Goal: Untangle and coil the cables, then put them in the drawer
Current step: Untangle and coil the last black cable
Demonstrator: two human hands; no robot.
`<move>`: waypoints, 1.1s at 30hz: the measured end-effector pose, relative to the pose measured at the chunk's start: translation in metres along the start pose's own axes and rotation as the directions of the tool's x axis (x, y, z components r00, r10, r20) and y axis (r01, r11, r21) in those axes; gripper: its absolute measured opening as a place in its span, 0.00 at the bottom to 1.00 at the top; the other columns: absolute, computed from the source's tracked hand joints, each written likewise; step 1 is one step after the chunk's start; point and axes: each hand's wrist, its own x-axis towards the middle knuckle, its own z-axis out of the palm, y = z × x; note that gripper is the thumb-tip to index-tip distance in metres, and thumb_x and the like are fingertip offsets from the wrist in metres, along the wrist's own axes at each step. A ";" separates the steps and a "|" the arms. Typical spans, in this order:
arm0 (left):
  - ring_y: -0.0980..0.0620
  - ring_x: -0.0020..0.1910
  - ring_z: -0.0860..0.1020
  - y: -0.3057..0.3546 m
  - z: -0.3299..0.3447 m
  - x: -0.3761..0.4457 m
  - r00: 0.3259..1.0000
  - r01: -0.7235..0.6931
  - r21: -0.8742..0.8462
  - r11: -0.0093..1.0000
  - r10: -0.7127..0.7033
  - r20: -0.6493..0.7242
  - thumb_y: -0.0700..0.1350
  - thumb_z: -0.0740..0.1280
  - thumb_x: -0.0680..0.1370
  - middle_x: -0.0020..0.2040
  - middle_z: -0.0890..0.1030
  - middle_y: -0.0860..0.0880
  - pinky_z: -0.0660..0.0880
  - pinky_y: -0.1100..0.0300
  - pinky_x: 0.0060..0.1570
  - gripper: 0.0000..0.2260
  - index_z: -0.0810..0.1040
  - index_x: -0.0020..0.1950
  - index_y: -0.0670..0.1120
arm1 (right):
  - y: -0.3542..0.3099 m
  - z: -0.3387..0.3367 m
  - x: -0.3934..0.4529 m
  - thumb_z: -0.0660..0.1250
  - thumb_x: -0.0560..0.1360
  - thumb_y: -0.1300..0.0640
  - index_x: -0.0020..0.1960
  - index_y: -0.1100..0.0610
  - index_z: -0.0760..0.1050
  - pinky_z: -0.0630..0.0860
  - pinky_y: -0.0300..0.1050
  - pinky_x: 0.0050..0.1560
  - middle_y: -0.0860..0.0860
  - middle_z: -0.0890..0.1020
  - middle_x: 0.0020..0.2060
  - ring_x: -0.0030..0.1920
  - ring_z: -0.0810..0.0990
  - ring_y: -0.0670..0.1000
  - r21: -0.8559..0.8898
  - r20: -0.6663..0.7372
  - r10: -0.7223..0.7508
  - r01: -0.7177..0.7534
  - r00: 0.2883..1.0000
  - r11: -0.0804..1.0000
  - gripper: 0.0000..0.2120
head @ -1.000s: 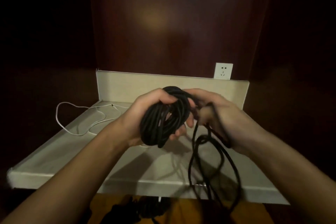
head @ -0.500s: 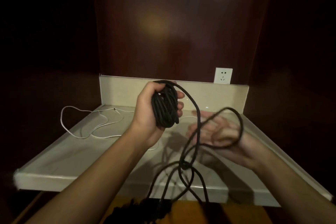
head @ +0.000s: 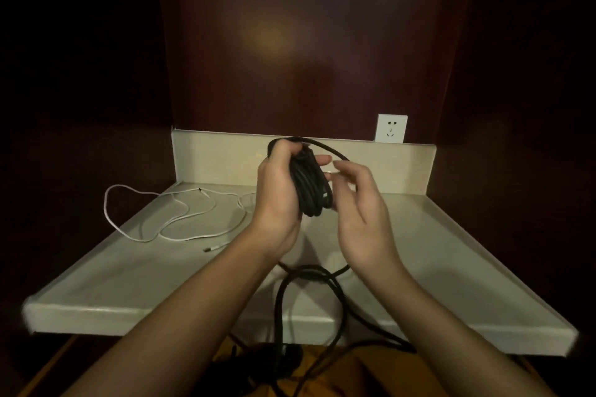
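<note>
Starting at the left, we see the white cable lying loose and uncoiled on the floor of the pale open drawer, its plug end pointing toward the middle, well apart from both hands and touched by neither. Next comes our left hand, raised over the drawer's middle with its fingers curled round the black cable coil, which it grips upright so that the loops hang with their long axis running top to bottom. Just to the right of the coil is our right hand, palm turned toward the coil and fingers loosely bent; the fingertips sit right against the bundle and the strand that arcs over its top, but we cannot tell whether they pinch that strand or only touch it. From the coil the loose black strand arcs up and over to the right, then runs behind the right hand and drops down, looping across the drawer's front lip and trailing down into the dark heap below. So the slack lies below and to the right of the coil, on the right hand's side, and we judge that the right hand is the nearer one to gather it and bring the next turn up and over the top while the left keeps the bundle steady. The black cable is thus partly wound and not yet in the drawer.
</note>
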 end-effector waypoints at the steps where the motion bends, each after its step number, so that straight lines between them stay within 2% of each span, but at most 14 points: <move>1: 0.47 0.37 0.79 0.002 -0.001 0.000 1.000 0.009 -0.016 1.000 -0.009 -0.021 0.48 0.58 0.80 0.52 0.83 0.37 0.76 0.59 0.34 0.12 0.76 0.50 0.42 | 0.003 0.004 0.000 0.58 0.82 0.52 0.62 0.48 0.71 0.80 0.46 0.52 0.51 0.78 0.56 0.45 0.82 0.45 0.129 0.010 0.145 -0.145 0.989 0.981 0.10; 3: 0.48 0.37 0.79 0.006 -0.004 0.001 0.999 0.028 -0.048 0.998 -0.029 -0.027 0.48 0.58 0.80 0.52 0.83 0.35 0.76 0.59 0.35 0.11 0.74 0.50 0.42 | 0.000 0.010 -0.007 0.60 0.83 0.56 0.62 0.52 0.71 0.82 0.49 0.43 0.55 0.79 0.50 0.36 0.80 0.48 0.243 0.034 0.273 -0.273 0.961 0.931 0.09; 5: 0.48 0.36 0.78 0.011 -0.006 0.001 0.999 0.050 -0.086 0.995 -0.052 -0.011 0.49 0.57 0.80 0.52 0.83 0.34 0.76 0.58 0.38 0.11 0.72 0.51 0.41 | -0.003 0.009 -0.018 0.62 0.82 0.58 0.60 0.53 0.72 0.78 0.48 0.37 0.51 0.78 0.43 0.36 0.78 0.50 0.057 -0.146 0.028 -0.020 0.989 0.998 0.08; 7: 0.47 0.37 0.79 0.018 -0.007 0.001 0.999 0.033 -0.107 0.994 -0.032 0.010 0.48 0.57 0.80 0.54 0.83 0.33 0.76 0.57 0.41 0.11 0.72 0.52 0.41 | -0.005 0.004 -0.016 0.65 0.79 0.53 0.62 0.53 0.70 0.76 0.46 0.46 0.48 0.77 0.48 0.47 0.78 0.49 -0.151 -0.258 -0.202 0.167 0.945 0.974 0.14; 8: 0.47 0.38 0.79 0.020 -0.007 0.000 0.999 0.023 -0.107 0.994 -0.020 0.029 0.48 0.57 0.80 0.55 0.82 0.33 0.76 0.57 0.42 0.12 0.73 0.53 0.40 | -0.005 0.002 -0.008 0.65 0.78 0.50 0.66 0.54 0.67 0.73 0.45 0.55 0.48 0.75 0.55 0.56 0.76 0.49 -0.217 -0.274 -0.217 0.160 0.937 0.963 0.19; 10: 0.47 0.39 0.81 0.022 -0.002 -0.003 0.997 -0.002 -0.091 0.996 0.009 0.073 0.47 0.56 0.81 0.54 0.83 0.34 0.77 0.58 0.42 0.13 0.75 0.53 0.39 | -0.008 0.002 0.006 0.64 0.79 0.47 0.71 0.52 0.64 0.71 0.44 0.59 0.48 0.75 0.59 0.61 0.75 0.46 -0.128 -0.192 -0.063 0.038 0.979 0.991 0.22; 13: 0.48 0.41 0.81 0.020 0.007 -0.006 0.994 -0.074 -0.075 0.994 0.079 0.070 0.46 0.56 0.81 0.53 0.83 0.36 0.78 0.55 0.44 0.16 0.80 0.50 0.38 | -0.013 0.005 0.009 0.58 0.83 0.52 0.62 0.44 0.71 0.73 0.45 0.38 0.46 0.80 0.40 0.38 0.78 0.45 0.215 -0.076 0.062 -0.044 0.995 0.976 0.09; 16: 0.48 0.45 0.82 0.017 0.012 -0.006 0.994 -0.109 -0.128 0.986 0.110 -0.001 0.46 0.57 0.81 0.58 0.82 0.35 0.76 0.57 0.48 0.16 0.79 0.52 0.36 | -0.010 -0.001 0.008 0.56 0.83 0.53 0.59 0.49 0.74 0.69 0.49 0.35 0.46 0.74 0.31 0.32 0.72 0.46 0.078 -0.103 0.015 -0.007 0.995 0.997 0.10; 19: 0.52 0.41 0.80 0.008 0.012 -0.005 0.993 -0.092 -0.150 0.984 0.080 -0.081 0.47 0.57 0.80 0.53 0.83 0.37 0.76 0.62 0.38 0.15 0.80 0.48 0.40 | -0.009 -0.007 0.012 0.57 0.83 0.60 0.61 0.54 0.74 0.73 0.52 0.41 0.52 0.78 0.32 0.33 0.75 0.49 -0.135 -0.039 0.020 -0.025 0.999 0.991 0.11; 21: 0.53 0.40 0.79 0.006 0.014 -0.005 0.994 -0.059 -0.180 0.982 0.042 -0.097 0.49 0.57 0.80 0.54 0.83 0.40 0.74 0.62 0.35 0.15 0.80 0.47 0.42 | -0.008 -0.010 0.011 0.57 0.83 0.62 0.61 0.55 0.74 0.73 0.50 0.42 0.53 0.79 0.33 0.34 0.76 0.49 -0.176 -0.039 0.003 -0.009 0.999 0.984 0.11; 25: 0.43 0.59 0.81 0.009 0.024 -0.010 0.995 0.095 -0.342 0.935 -0.097 0.010 0.52 0.54 0.81 0.57 0.84 0.37 0.74 0.54 0.59 0.19 0.79 0.47 0.41 | -0.007 -0.008 0.004 0.57 0.83 0.61 0.60 0.56 0.74 0.73 0.51 0.40 0.51 0.80 0.34 0.34 0.77 0.50 -0.199 -0.035 -0.026 0.018 0.999 0.980 0.10; 27: 0.41 0.60 0.81 0.006 0.029 -0.013 0.996 0.092 -0.357 0.929 -0.084 0.038 0.52 0.53 0.81 0.56 0.84 0.37 0.72 0.54 0.63 0.20 0.78 0.47 0.40 | -0.009 -0.005 -0.006 0.57 0.83 0.60 0.61 0.57 0.72 0.75 0.53 0.41 0.54 0.81 0.38 0.39 0.80 0.54 -0.262 -0.016 -0.037 0.031 0.999 0.965 0.09; 30: 0.41 0.50 0.84 0.002 0.030 -0.010 0.998 0.065 -0.370 0.927 -0.058 0.031 0.51 0.53 0.80 0.48 0.83 0.39 0.77 0.56 0.51 0.19 0.76 0.53 0.38 | -0.013 -0.004 -0.018 0.54 0.84 0.55 0.64 0.56 0.69 0.77 0.52 0.44 0.52 0.79 0.41 0.42 0.80 0.54 -0.304 0.072 0.027 -0.004 0.997 0.953 0.11; 33: 0.45 0.38 0.83 -0.002 0.026 -0.003 0.999 0.029 -0.322 0.946 -0.037 -0.018 0.51 0.53 0.80 0.39 0.80 0.43 0.73 0.56 0.42 0.18 0.77 0.54 0.40 | -0.007 -0.008 -0.023 0.54 0.84 0.56 0.61 0.55 0.70 0.74 0.49 0.40 0.50 0.77 0.35 0.37 0.77 0.50 -0.313 0.151 0.067 -0.017 0.986 0.950 0.10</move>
